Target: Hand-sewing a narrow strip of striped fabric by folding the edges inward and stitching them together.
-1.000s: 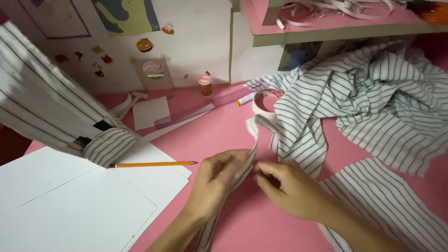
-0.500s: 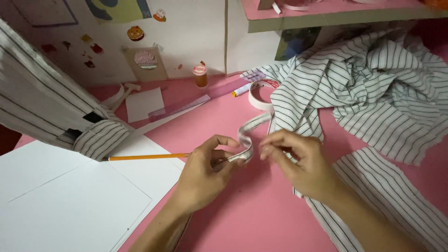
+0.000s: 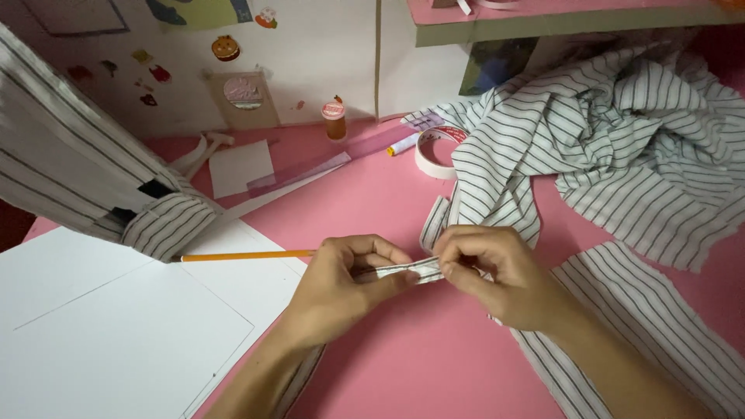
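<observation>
Hands (image 3: 341, 283) lower now, strip (image 3: 407, 269) between.

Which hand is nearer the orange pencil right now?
Left. The left hand sits just right of the orange pencil, close to its tip. The right hand is farther right, beyond the folded striped strip that both hands pinch.

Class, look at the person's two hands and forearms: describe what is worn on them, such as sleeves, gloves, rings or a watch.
The left hand and right hand are both bare: no gloves, and no rings on the fingers that show. Both forearms are uncovered right to the picture's edge, with no sleeves, watch or bracelet in view.
</observation>
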